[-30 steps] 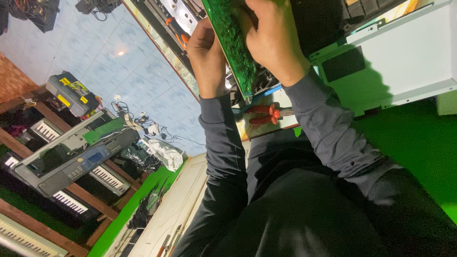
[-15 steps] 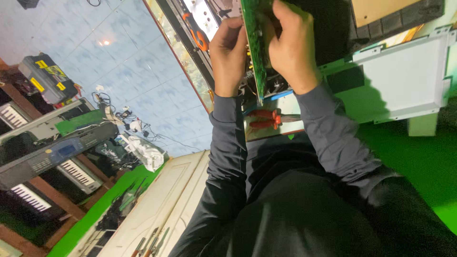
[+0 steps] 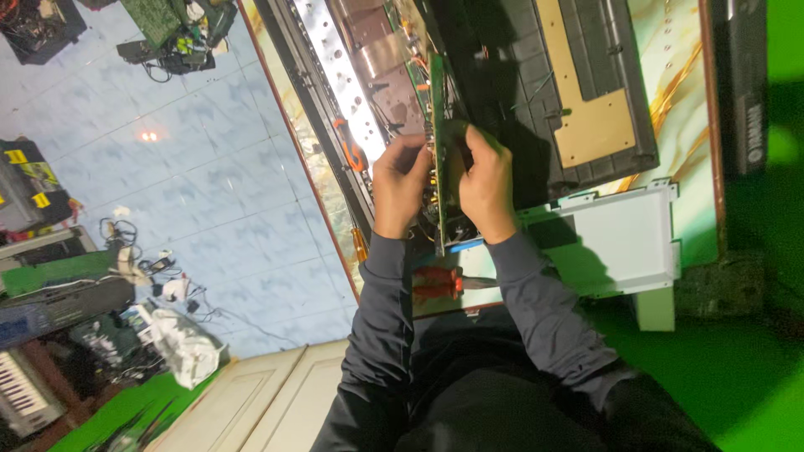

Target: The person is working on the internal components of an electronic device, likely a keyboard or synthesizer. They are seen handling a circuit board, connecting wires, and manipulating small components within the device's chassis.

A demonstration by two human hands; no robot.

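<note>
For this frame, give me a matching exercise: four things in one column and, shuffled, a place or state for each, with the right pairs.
Things:
1. green circuit board
2. red-handled pliers
3. orange-handled screwdriver
4. white metal bracket

Places or states:
A. lying just below the wrists
B. held edge-on between left hand and right hand
C. right of the right forearm
D. left of the left hand

Pairs: 1-B, 2-A, 3-D, 4-C
</note>
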